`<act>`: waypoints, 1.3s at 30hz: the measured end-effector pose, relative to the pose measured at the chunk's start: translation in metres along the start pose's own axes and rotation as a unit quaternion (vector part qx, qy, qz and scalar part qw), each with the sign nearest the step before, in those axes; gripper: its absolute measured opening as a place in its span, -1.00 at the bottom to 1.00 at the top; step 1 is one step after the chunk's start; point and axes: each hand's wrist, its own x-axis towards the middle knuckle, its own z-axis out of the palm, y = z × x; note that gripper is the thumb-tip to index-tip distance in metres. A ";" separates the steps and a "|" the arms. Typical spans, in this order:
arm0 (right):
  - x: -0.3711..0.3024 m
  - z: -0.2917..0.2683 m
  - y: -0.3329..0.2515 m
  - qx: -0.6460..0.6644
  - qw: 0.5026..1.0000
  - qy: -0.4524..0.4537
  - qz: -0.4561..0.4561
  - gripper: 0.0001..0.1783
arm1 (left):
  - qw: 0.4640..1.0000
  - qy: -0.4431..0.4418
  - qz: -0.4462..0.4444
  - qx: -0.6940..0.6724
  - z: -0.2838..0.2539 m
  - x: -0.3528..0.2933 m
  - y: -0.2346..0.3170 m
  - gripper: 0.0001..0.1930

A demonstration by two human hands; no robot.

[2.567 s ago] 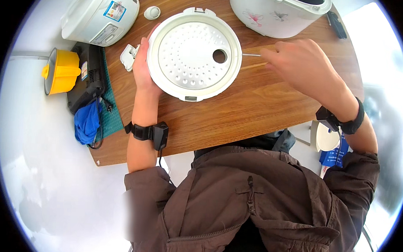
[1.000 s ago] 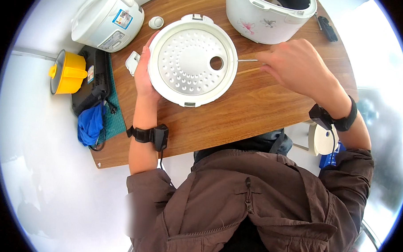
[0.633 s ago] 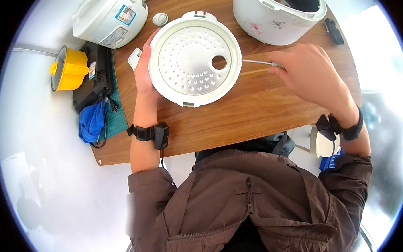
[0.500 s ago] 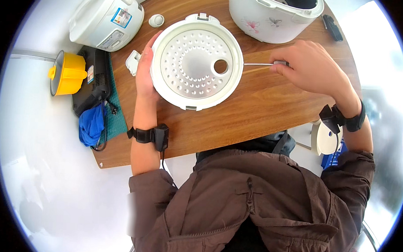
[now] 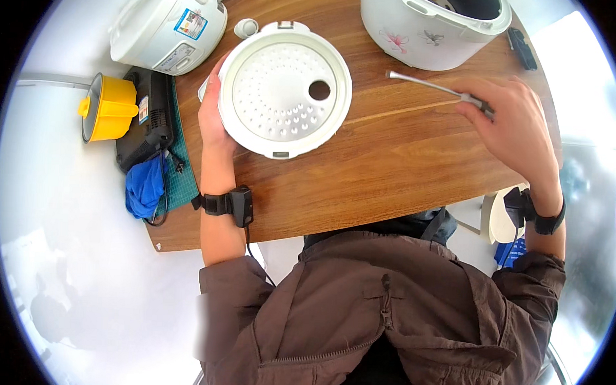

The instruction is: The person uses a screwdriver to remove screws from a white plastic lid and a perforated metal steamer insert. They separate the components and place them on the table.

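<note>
My left hand [image 5: 216, 114] grips the left edge of a round white rice cooker lid [image 5: 274, 96]. Its dimpled metal inner plate faces up, with one dark round hole right of centre. Off to the right, my right hand [image 5: 510, 121] is closed around the handle of a flat-blade screwdriver [image 5: 427, 84]. The screwdriver's shaft points left, and its tip is well apart from the lid. Beyond the screwdriver stands a white rice cooker body [image 5: 422, 33] with flower prints, open at the top.
A second white rice cooker [image 5: 168, 28] stands at the back left, beside a small white round part [image 5: 246, 28]. Further left are a yellow pot [image 5: 112, 109], a black case [image 5: 144, 122], a blue cloth [image 5: 145, 187] and a green mat [image 5: 181, 157]. A dark part [image 5: 522, 49] lies far right.
The screwdriver tip has come away from the lid's right edge as my right hand moved right and nearer. My left hand has shifted the lid slightly left and tilted it.
</note>
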 end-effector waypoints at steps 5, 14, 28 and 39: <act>-0.008 0.027 0.002 0.198 0.977 -0.011 0.080 -0.78 | 0.998 0.048 0.001 -0.029 0.001 0.004 -0.012 -0.47; 0.005 0.080 -0.028 0.377 0.924 0.011 0.066 -0.72 | 0.978 0.103 -0.095 -0.151 0.003 -0.003 -0.017 -0.41; 0.047 0.105 -0.091 0.635 0.760 0.111 0.083 -0.21 | 0.978 0.040 -0.063 -0.194 0.018 -0.013 -0.019 -0.40; 0.050 0.083 -0.067 0.673 0.731 0.101 0.059 -0.17 | 0.981 -0.015 -0.027 -0.193 0.015 -0.012 -0.011 -0.24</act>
